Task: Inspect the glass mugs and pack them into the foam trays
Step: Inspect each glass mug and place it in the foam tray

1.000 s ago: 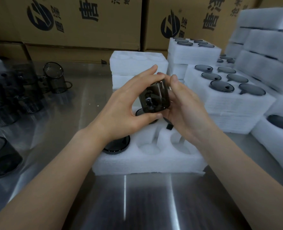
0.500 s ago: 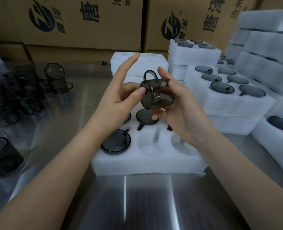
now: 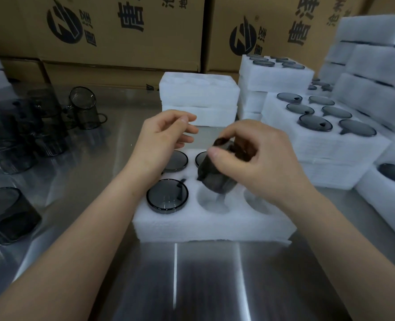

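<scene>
Presently, one smoked glass mug (image 3: 215,181) is held tilted in the curled fingers of the right hand (image 3: 256,163), just above the empty front-middle pocket (image 3: 212,205) of the foam tray (image 3: 215,228), left hand (image 3: 164,137) relaxed and empty; it is best squared up before being lowered.

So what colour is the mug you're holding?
The mug is smoky grey see-through glass, clearest in the head view.

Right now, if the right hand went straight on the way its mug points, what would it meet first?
Probably the empty middle pocket in the near row of the foam tray: the right hand holds the dark glass mug tilted above it. The packed mug sits to its left, out of line.
</scene>
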`<action>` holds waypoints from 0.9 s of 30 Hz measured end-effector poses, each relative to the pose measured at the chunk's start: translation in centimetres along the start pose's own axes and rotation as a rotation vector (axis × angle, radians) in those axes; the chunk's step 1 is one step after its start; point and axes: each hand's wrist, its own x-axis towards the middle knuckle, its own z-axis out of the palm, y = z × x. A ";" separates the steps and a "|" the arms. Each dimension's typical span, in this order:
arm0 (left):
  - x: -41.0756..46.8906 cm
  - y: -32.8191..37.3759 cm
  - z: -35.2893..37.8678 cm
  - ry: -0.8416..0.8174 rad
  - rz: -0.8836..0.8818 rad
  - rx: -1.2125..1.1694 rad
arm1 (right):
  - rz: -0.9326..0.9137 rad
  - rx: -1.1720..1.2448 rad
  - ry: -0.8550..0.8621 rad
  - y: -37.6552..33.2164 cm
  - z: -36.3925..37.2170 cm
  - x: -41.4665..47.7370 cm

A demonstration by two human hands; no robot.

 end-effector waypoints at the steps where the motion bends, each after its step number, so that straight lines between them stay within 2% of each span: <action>1: 0.0 0.0 0.0 -0.011 -0.002 0.018 | -0.007 -0.138 -0.061 -0.3 -0.1 0.0; 4: 0.0 0.0 0.1 -0.044 0.003 0.069 | -0.008 -0.331 -0.181 -1.0 -0.3 -0.1; 19: 0.2 -0.3 0.3 -0.079 0.056 0.141 | -0.036 -0.286 -0.275 -1.1 -0.7 -0.4; 27: 0.2 -0.4 0.3 -0.081 0.048 0.154 | 0.000 -0.428 -0.341 -1.5 -0.2 -0.7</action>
